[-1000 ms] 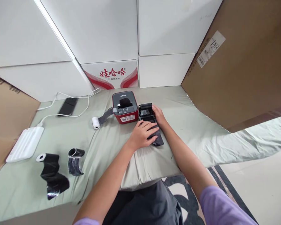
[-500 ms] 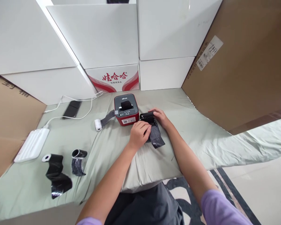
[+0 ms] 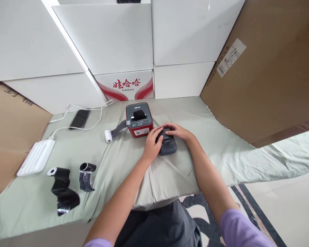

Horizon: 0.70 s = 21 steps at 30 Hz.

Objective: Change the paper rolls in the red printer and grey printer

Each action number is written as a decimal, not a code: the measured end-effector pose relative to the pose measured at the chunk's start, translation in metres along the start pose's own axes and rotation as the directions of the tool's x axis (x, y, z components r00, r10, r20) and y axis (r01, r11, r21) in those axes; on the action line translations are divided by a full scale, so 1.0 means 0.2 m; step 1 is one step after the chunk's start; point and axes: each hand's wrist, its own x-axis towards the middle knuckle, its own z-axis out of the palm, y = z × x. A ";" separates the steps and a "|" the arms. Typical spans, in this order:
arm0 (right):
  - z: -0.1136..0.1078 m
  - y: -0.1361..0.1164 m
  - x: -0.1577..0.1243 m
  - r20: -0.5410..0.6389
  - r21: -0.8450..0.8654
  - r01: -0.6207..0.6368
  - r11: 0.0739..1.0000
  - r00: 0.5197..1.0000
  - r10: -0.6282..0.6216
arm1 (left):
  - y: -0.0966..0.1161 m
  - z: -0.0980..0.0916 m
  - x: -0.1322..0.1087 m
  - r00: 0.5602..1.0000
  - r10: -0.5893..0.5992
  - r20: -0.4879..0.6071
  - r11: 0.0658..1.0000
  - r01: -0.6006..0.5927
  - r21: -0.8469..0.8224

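Note:
A small dark portable printer (image 3: pixel 168 147) lies on the cloth in front of me, its lid down and a round mark on its near top face. My left hand (image 3: pixel 152 142) grips its left side, fingers and thumb over the lid. From the right, my right hand (image 3: pixel 177 131) wraps the far right corner, fingertips on the lid and the far edge. Both hands cover much of the lid. Just behind stands a red and black desktop printer (image 3: pixel 139 120), a strip of dark film running from its left side to a white roll (image 3: pixel 108 136).
At left lie two rolls of black film (image 3: pixel 61 185) (image 3: pixel 87 176), partly unwound. Beyond them are a white power strip (image 3: pixel 36 157) with a white cable, and a black phone (image 3: pixel 79 119). White boxes (image 3: pixel 123 84) wall the back; cardboard (image 3: pixel 267 72) stands at right.
The small printer's lid, raised before, is now down. The dark film that hung over its near side no longer shows there. Both hands have closed in over the lid.

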 end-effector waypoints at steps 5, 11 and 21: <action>-0.03 -0.01 -0.02 0.059 -0.010 -0.004 1.000 0.998 0.004 | -0.06 0.00 0.01 0.981 -0.173 0.089 0.941 0.191 -0.278; -0.03 -0.03 -0.04 0.086 0.016 0.019 1.000 0.996 -0.020 | -0.09 -0.03 0.02 0.978 -0.137 0.155 0.903 0.188 -0.386; -0.02 -0.04 -0.04 0.108 0.074 0.028 0.997 0.994 -0.035 | -0.06 -0.04 0.02 0.986 -0.047 0.158 0.928 0.101 -0.358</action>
